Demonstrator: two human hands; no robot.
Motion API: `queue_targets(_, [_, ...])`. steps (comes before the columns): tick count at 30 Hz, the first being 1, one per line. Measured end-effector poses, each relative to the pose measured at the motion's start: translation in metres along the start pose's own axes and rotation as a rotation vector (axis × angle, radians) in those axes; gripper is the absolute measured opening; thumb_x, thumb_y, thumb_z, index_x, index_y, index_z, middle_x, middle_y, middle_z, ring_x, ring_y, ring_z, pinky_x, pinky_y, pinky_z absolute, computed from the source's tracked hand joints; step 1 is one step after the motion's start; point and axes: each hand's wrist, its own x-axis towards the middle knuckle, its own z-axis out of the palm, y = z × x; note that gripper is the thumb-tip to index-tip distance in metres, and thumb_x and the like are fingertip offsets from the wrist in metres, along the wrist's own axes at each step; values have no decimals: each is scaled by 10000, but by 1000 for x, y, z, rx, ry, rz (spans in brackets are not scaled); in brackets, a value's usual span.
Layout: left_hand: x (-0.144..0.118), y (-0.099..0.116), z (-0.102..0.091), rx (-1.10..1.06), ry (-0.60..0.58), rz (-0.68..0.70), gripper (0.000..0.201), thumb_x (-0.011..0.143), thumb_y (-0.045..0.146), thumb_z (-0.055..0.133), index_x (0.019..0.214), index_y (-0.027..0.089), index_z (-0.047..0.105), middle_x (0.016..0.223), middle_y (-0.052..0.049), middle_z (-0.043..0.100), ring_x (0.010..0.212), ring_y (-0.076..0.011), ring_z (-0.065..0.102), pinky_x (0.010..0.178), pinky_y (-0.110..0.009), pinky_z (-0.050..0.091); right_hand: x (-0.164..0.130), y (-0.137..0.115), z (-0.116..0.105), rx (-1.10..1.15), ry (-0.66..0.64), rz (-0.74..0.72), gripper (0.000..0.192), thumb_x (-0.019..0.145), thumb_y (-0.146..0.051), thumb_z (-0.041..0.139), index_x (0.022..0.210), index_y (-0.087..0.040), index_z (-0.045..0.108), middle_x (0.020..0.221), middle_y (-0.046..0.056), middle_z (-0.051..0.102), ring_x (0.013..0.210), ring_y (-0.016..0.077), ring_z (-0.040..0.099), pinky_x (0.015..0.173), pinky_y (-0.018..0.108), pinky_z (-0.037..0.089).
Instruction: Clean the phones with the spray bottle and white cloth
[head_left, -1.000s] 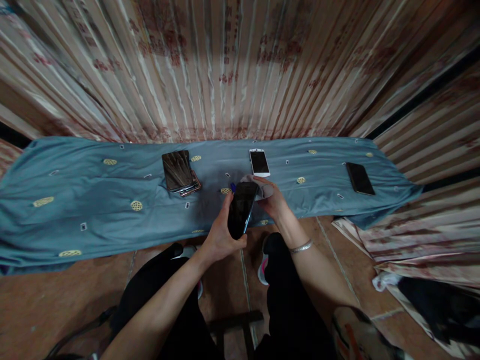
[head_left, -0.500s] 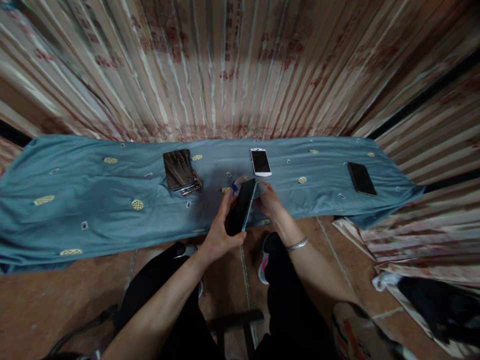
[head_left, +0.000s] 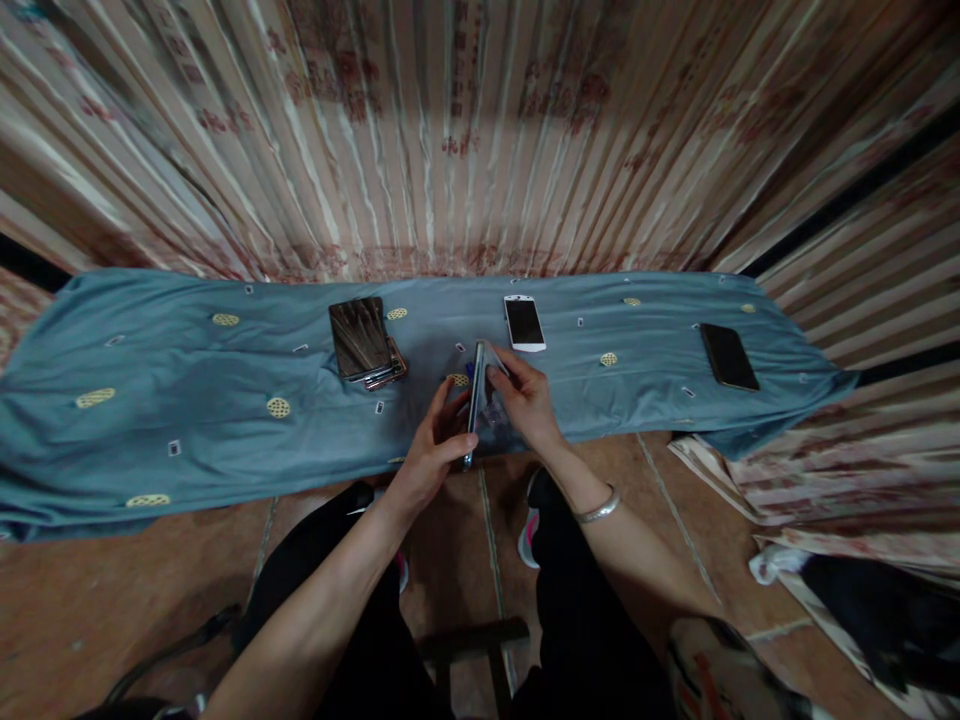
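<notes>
Held phone (head_left: pixel 474 400): on edge above the near side of the counter (head_left: pixel 225 410). Left hand (head_left: pixel 431 460): half-closed, gripping its lower end. Right hand (head_left: pixel 528 400): fingers bent at its upper end; grip unclear from here. White phone (head_left: pixel 524 323): at its one o'clock.

Shiny-edged phone (head_left: pixel 474 402) — rumpled cloth (head_left: pixel 217 400) — polished metal bracelet (head_left: pixel 600 507)

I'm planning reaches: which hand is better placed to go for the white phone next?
Probably the right: the right hand is nearer the white phone, though busy beside the held phone. The left hand is farther off, gripping that held phone.
</notes>
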Motion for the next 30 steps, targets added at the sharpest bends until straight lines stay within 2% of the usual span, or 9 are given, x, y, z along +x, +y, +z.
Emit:
queue_targets(6, [-1, 9, 5, -41, 64, -30, 1132, 593, 300, 874, 1586, 191, 342, 1571, -164, 505, 1438, -349, 485, 1184, -459, 406, -11, 1, 6, -105, -18, -144, 384, 908, -359, 591, 1245, -251, 740, 1284, 30, 744, 1204, 229, 687, 1073, 382, 529])
queue_targets(11, [-1, 14, 4, -46, 97, -60, 1060, 634, 323, 854, 1568, 190, 372, 1497, -156, 581, 1291, -340, 618, 1079, -441, 488, -20, -1, 11, -146, -72, -187, 376, 942, -336, 566, 1281, -284, 718, 1343, 15, 713, 1264, 208, 656, 1101, 366, 511])
queue_targets(15, [1, 14, 0, -76, 120, -48, 989, 632, 323, 851, 1518, 181, 436, 1425, -149, 638, 1232, -312, 653, 1045, -416, 501, -26, -5, 15, -150, -97, -226, 373, 953, -315, 566, 1296, -287, 712, 1353, 26, 708, 1306, 208, 632, 1145, 379, 478])
queue_targets(19, [4, 12, -4, -82, 131, -20, 893, 650, 317, 846, 1462, 203, 495, 1492, -130, 586, 1355, -306, 568, 1115, -412, 451, -31, -9, 19, -146, -116, -249, 372, 963, -307, 566, 1308, -290, 705, 1345, 33, 713, 1302, 203, 636, 1146, 379, 479])
queue_targets(22, [6, 11, -5, -81, 164, 5, 931, 613, 299, 868, 1458, 201, 489, 1578, -139, 495, 1464, -314, 454, 1169, -409, 401, -34, -11, 20, -147, -123, -252, 366, 969, -307, 563, 1308, -297, 703, 1324, 29, 724, 1274, 200, 655, 1127, 374, 495])
queue_targets(27, [6, 12, -5, -76, 143, -49, 999, 605, 322, 869, 1499, 190, 445, 1553, -161, 520, 1433, -352, 489, 1166, -464, 416, -32, -12, 18, -153, -113, -237, 369, 963, -307, 559, 1297, -274, 712, 1342, 44, 714, 1299, 212, 637, 1145, 384, 475])
queue_targets(30, [5, 9, -5, -10, 108, -36, 1051, 616, 340, 871, 1543, 209, 393, 1584, -165, 482, 1458, -361, 457, 1183, -489, 398, -28, -11, 16, -124, -84, -158, 372, 953, -367, 573, 1280, -269, 721, 1313, 37, 728, 1257, 232, 660, 1113, 397, 497])
